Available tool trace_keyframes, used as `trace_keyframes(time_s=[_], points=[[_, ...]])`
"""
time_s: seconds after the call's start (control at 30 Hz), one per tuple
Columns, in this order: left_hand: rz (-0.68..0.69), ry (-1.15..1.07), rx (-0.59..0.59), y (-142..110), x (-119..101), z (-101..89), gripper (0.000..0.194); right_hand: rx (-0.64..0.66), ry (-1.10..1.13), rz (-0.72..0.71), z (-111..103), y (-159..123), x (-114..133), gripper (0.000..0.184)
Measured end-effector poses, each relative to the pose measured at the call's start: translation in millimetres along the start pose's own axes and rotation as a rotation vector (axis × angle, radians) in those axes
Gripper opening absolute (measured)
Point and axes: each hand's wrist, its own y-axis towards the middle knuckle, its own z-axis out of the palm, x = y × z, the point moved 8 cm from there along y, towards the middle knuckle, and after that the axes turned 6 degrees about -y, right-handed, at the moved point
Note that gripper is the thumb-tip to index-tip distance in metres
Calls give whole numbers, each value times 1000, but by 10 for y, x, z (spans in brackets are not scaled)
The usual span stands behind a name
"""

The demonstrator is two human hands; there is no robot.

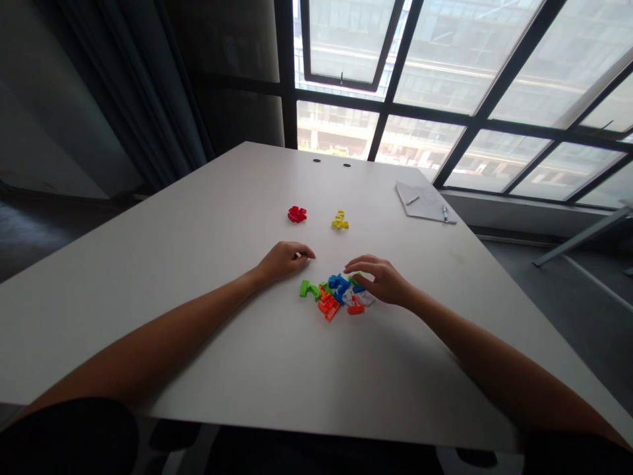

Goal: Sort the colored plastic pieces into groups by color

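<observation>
My left hand rests on the white table with its fingers curled, just left of a loose pile of plastic interlocking blocks. My right hand arches over the pile's right side, fingertips on or just above a green block and a blue block. Other pile pieces include a green block, an orange block and a white block. Farther off lie a small red cluster of blocks and a yellow cluster, apart from each other.
A sheet of paper lies at the table's far right, with a pen along its edge. The far edge has two small round holes. Beyond stand a large gridded window and a dark curtain.
</observation>
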Motion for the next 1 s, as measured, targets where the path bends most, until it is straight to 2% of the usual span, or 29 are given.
trace_keyframes(time_s=[0.17,0.27,0.4,0.63,0.77,0.87,1.0], points=[[-5,5,6,-6,-9,-6,27,277,-82,-58,132,158,211,38],[-10,2,9,-7,-15,-9,26,380,-87,-94,225,286,246,44],[-16,12,26,-4,-9,10,27,448,-66,-94,287,416,212,41],[-37,4,31,-9,33,25,27,602,-156,-37,309,544,115,30],[-33,2,33,-13,29,25,27,684,-194,14,368,556,120,34],[-30,6,33,-11,16,23,27,699,-253,-4,400,567,185,34],[-35,10,39,-10,10,24,27,692,-275,-37,422,599,245,21]])
